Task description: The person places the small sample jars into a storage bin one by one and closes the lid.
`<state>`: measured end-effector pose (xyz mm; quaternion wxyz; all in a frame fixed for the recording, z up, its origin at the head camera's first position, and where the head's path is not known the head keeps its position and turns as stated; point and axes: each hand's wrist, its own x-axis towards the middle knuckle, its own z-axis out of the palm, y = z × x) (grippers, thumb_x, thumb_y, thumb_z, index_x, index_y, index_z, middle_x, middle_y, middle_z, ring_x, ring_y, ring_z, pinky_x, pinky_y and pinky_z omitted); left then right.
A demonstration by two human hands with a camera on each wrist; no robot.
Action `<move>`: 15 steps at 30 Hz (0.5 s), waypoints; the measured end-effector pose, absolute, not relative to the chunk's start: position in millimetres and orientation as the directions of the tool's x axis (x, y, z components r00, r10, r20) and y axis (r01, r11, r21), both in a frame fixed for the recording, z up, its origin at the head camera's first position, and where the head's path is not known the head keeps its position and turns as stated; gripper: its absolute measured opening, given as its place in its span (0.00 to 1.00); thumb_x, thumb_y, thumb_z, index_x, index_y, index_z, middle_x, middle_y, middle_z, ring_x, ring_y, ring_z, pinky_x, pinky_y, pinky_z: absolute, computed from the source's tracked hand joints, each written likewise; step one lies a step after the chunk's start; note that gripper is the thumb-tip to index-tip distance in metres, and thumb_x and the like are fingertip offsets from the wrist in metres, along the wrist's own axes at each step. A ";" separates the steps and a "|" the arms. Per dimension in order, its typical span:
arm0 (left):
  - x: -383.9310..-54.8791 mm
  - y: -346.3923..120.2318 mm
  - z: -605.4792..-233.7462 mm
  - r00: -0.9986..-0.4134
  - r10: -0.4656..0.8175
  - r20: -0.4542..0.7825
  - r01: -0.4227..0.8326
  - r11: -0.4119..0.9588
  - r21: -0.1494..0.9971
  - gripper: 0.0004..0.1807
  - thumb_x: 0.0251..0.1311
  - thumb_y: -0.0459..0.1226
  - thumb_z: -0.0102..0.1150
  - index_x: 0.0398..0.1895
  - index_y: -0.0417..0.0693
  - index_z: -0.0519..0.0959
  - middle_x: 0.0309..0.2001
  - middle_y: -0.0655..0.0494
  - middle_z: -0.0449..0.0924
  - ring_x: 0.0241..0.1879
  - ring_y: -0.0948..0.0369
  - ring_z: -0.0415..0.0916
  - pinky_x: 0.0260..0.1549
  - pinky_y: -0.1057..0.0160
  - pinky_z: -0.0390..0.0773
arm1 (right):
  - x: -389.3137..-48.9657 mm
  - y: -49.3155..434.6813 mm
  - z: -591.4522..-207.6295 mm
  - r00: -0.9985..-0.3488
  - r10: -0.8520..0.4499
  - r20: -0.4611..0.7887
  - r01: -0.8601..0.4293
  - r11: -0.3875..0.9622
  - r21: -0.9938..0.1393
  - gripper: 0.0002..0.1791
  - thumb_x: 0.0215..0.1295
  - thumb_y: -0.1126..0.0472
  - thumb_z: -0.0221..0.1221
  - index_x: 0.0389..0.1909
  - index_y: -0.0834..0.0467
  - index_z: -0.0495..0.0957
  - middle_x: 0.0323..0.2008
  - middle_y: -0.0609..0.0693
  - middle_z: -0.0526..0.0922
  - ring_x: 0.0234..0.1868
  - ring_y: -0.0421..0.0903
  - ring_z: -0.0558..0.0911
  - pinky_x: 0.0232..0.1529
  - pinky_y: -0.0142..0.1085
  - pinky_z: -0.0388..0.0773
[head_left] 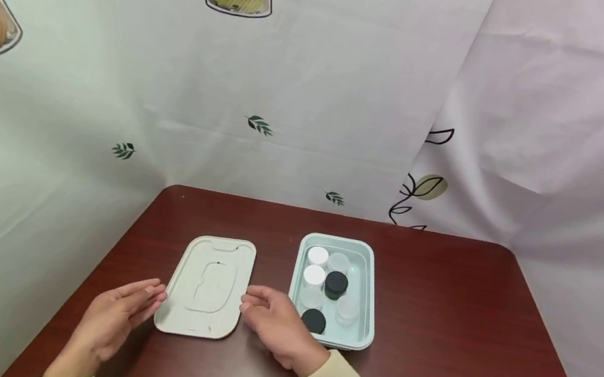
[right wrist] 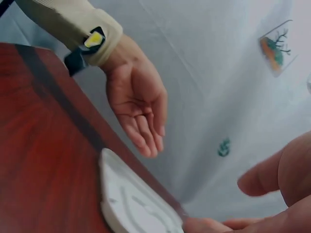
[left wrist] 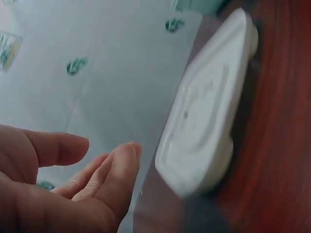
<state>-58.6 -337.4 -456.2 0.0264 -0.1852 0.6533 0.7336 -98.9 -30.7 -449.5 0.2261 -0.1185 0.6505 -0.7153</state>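
A white rectangular plastic lid [head_left: 212,287] with rounded corners lies flat on the table's left half. My left hand [head_left: 109,319] is at its left edge, fingers relaxed and holding nothing; the left wrist view shows a gap between the fingertips [left wrist: 127,153] and the lid [left wrist: 194,121]. At the lid's right edge is my right hand [head_left: 280,327], its fingers loosely bent with nothing gripped. Whether those fingertips touch the lid I cannot tell. Right of the lid stands a pale blue tray [head_left: 370,311] with several small round jars, partly covered by my right hand.
Inside the tray are white-capped jars [head_left: 314,276], black-capped jars [head_left: 336,282] and clear ones [head_left: 347,309]. The dark red table [head_left: 457,332] extends right of it. A printed white cloth [head_left: 324,86] hangs behind the table's back edge.
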 end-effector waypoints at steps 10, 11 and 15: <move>-62.0 -356.5 -481.6 -0.891 -0.237 -0.388 -0.394 -0.023 0.919 0.31 0.77 0.31 0.57 0.77 0.27 0.63 0.49 0.63 0.89 0.47 0.72 0.85 0.51 0.68 0.84 | -93.5 -54.0 -481.4 -0.897 -0.407 -0.173 0.193 -0.010 -0.981 0.28 0.78 0.69 0.48 0.74 0.78 0.60 0.69 0.75 0.72 0.73 0.68 0.71 0.73 0.60 0.68; -62.8 -356.5 -482.8 -0.890 -0.240 -0.389 -0.398 -0.010 0.917 0.31 0.77 0.31 0.57 0.77 0.27 0.63 0.50 0.62 0.89 0.47 0.72 0.85 0.51 0.68 0.84 | -93.3 -55.1 -483.0 -0.899 -0.403 -0.173 0.194 -0.011 -0.981 0.29 0.77 0.69 0.48 0.74 0.78 0.60 0.69 0.75 0.72 0.73 0.68 0.71 0.74 0.60 0.67; -65.3 -356.5 -485.6 -0.884 -0.256 -0.390 -0.413 0.039 0.910 0.30 0.76 0.32 0.58 0.76 0.26 0.65 0.53 0.59 0.88 0.45 0.74 0.84 0.48 0.68 0.85 | -93.2 -59.8 -488.9 -0.905 -0.386 -0.179 0.200 -0.013 -0.980 0.30 0.73 0.70 0.48 0.73 0.77 0.61 0.68 0.73 0.73 0.72 0.66 0.74 0.74 0.58 0.68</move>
